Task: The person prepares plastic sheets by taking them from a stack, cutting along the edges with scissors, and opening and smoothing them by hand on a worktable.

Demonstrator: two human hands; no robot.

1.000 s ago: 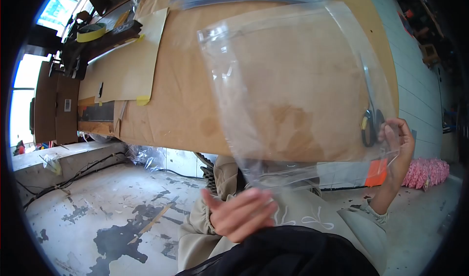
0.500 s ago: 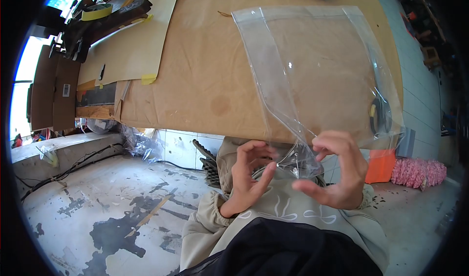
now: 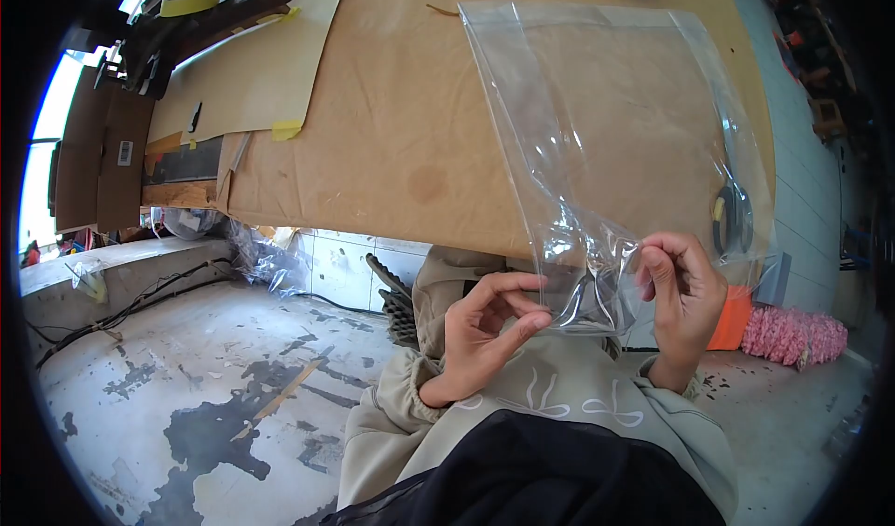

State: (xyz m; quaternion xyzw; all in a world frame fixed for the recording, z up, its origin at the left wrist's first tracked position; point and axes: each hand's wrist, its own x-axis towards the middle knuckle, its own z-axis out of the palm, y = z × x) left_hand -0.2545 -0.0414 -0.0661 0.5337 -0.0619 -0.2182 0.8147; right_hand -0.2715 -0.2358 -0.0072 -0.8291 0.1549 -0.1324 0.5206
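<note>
At the table's (image 3: 392, 153) near edge, the person's left hand (image 3: 679, 279) pinches the gathered plastic of a large clear bag (image 3: 615, 116) between thumb and fingers. Their right hand (image 3: 499, 326) is curled, thumb close to fingers, at the bag's near corner; whether it grips is unclear. The bag lies mostly on the brown covering, over the scissors (image 3: 731, 218).

A round yellow tape roll (image 3: 191, 2) sits toward ten o'clock, a shaggy pink bundle (image 3: 797, 333) between three and four.
</note>
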